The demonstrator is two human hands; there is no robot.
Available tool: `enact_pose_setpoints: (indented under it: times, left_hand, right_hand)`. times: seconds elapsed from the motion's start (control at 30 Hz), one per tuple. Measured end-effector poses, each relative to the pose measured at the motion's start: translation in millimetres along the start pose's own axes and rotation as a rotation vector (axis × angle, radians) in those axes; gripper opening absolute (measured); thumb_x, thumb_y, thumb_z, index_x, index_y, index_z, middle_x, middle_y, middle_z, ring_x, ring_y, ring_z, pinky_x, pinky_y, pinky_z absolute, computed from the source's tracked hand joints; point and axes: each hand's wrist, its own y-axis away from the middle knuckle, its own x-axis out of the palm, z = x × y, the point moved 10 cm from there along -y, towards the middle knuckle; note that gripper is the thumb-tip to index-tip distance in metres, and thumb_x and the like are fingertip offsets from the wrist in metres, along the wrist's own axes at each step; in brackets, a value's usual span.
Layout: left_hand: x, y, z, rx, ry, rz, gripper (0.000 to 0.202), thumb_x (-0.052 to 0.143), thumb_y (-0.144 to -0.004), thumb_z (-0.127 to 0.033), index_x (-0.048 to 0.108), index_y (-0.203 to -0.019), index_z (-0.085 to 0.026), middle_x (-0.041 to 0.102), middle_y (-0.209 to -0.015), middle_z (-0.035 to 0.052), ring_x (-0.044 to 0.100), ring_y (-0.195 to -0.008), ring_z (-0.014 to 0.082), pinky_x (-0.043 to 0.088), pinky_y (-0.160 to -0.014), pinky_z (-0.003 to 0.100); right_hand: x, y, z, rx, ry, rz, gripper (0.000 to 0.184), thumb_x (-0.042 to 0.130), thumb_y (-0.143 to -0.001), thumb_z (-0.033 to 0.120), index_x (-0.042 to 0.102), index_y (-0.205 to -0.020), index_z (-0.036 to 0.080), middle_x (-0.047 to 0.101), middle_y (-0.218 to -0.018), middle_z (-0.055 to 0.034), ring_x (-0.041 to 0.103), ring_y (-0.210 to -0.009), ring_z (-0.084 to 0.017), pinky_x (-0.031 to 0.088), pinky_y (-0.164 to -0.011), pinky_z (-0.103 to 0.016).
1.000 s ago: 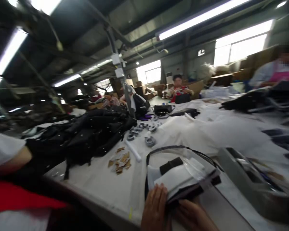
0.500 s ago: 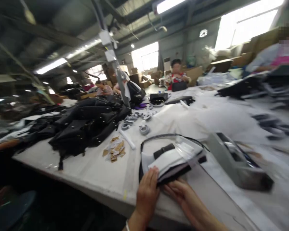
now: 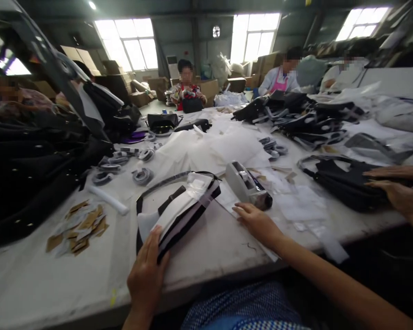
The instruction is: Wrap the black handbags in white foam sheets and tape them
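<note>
A: Where does the black-edged bag wrapped in white sheeting (image 3: 179, 213) lie relative to the grip?

B: It rests on the white table (image 3: 199, 263), before the wearer. The left hand (image 3: 146, 268) holds its near left end, the fingers laid together over the sheeting and the thumb set apart at the lower dark edge. Most of the bag extends beyond the fingertips, uncovered by the hand.

A: And the right hand (image 3: 256, 224)?

B: It lies to the right of the bag and apart from it, palm down, its fingers loosely extended and spread. They are just beside the grey tape dispenser with a dark front end (image 3: 243, 185); whether they touch it cannot be told.

A: Which way does the bag point?

B: Its long axis runs obliquely, from the left hand at the near left to the far end at the upper right, close to the dispenser. A black looped strap (image 3: 138, 206) arches along the far left side.

A: What lies to the left?

B: A loose pile of small brown and whitish pieces (image 3: 86, 220) and, just beyond it, a slender white tube (image 3: 108, 200) lying flat.
</note>
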Motion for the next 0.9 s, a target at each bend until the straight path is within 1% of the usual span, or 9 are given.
enact_pose_setpoints:
  times: [0.1,0.2,0.37,0.43,0.57,0.63,0.73,0.83,0.9]
  left_hand:
    - [-1.2,-3,8,-0.074,0.009,-0.009,0.062,0.047,-0.099,-0.036,0.023,-0.156,-0.029,0.055,-0.145,0.0045,0.061,-0.121,0.0245,0.052,-0.094,0.034]
    - [1.1,-3,18,-0.093,0.046,-0.034,0.063,0.045,-0.099,-0.039,0.021,-0.156,-0.032,0.055,-0.145,0.0050,0.062,-0.119,0.0265,0.052,-0.097,0.039]
    - [6.9,-5,24,-0.037,0.153,-0.066,0.067,0.048,-0.097,-0.039,0.017,-0.156,-0.036,0.053,-0.146,0.0046,0.061,-0.121,0.0273,0.051,-0.101,0.042]
    - [6.1,-5,26,-0.083,0.134,-0.044,0.067,0.049,-0.096,-0.039,0.019,-0.156,-0.036,0.055,-0.144,0.0051,0.062,-0.119,0.0286,0.052,-0.100,0.044]
    - [0.5,-4,25,-0.191,0.054,-0.007,0.065,0.051,-0.096,-0.041,0.025,-0.155,-0.034,0.057,-0.142,0.0070,0.064,-0.115,0.0313,0.057,-0.087,0.044]
    - [-2.4,-4,24,-0.207,0.038,-0.003,0.063,0.051,-0.096,-0.040,0.027,-0.154,-0.033,0.057,-0.143,0.0072,0.063,-0.116,0.0318,0.058,-0.085,0.043]
    - [-5.5,-5,23,-0.222,0.038,-0.004,0.062,0.051,-0.097,-0.038,0.029,-0.154,-0.032,0.057,-0.142,0.0068,0.063,-0.117,0.0303,0.057,-0.084,0.040]
    - [-7.5,-6,27,-0.253,0.049,-0.010,0.061,0.053,-0.096,-0.038,0.031,-0.153,-0.031,0.058,-0.142,0.0067,0.063,-0.118,0.0294,0.057,-0.086,0.039]
    - [-8.8,-6,27,-0.260,0.066,-0.021,0.061,0.054,-0.096,-0.037,0.033,-0.152,-0.030,0.058,-0.141,0.0070,0.062,-0.119,0.0299,0.056,-0.089,0.040]
  right_hand:
    - [11,-6,-16,0.012,0.148,0.097,0.034,0.063,-0.089,0.012,0.068,-0.123,0.017,0.064,-0.131,-0.0148,0.059,-0.121,-0.030,0.047,-0.101,-0.043]
    - [14,-10,-14,0.030,0.185,0.110,0.019,0.064,-0.092,0.020,0.074,-0.108,0.020,0.071,-0.119,-0.0098,0.064,-0.110,-0.026,0.048,-0.095,-0.036]
    - [6,-20,-9,0.093,0.196,0.126,0.018,0.059,-0.096,0.025,0.076,-0.097,0.021,0.076,-0.102,-0.0072,0.068,-0.100,-0.021,0.048,-0.083,-0.026]
    - [0,-23,-11,0.125,0.182,0.139,0.020,0.057,-0.096,0.024,0.077,-0.096,0.020,0.076,-0.100,-0.0083,0.069,-0.096,-0.022,0.048,-0.079,-0.027]
    - [-8,-27,-9,0.153,0.132,0.144,0.023,0.056,-0.096,0.026,0.077,-0.095,0.019,0.076,-0.102,-0.0091,0.069,-0.095,-0.024,0.047,-0.077,-0.029]
    - [-12,-26,1,0.144,0.107,0.127,0.023,0.056,-0.097,0.030,0.077,-0.097,0.021,0.076,-0.104,-0.0071,0.069,-0.099,-0.023,0.046,-0.080,-0.028]
    - [-18,-16,33,0.078,-0.016,0.110,0.021,0.058,-0.097,0.033,0.077,-0.099,0.023,0.076,-0.103,-0.0042,0.069,-0.099,-0.020,0.046,-0.083,-0.026]
    - [-10,-2,74,-0.039,-0.220,0.245,0.018,0.062,-0.093,0.033,0.078,-0.098,0.025,0.077,-0.099,-0.0024,0.071,-0.092,-0.019,0.048,-0.081,-0.025]
    - [1,2,91,-0.081,-0.317,0.353,0.022,0.063,-0.092,0.039,0.078,-0.103,0.027,0.078,-0.096,-0.0018,0.072,-0.088,-0.020,0.050,-0.080,-0.026]
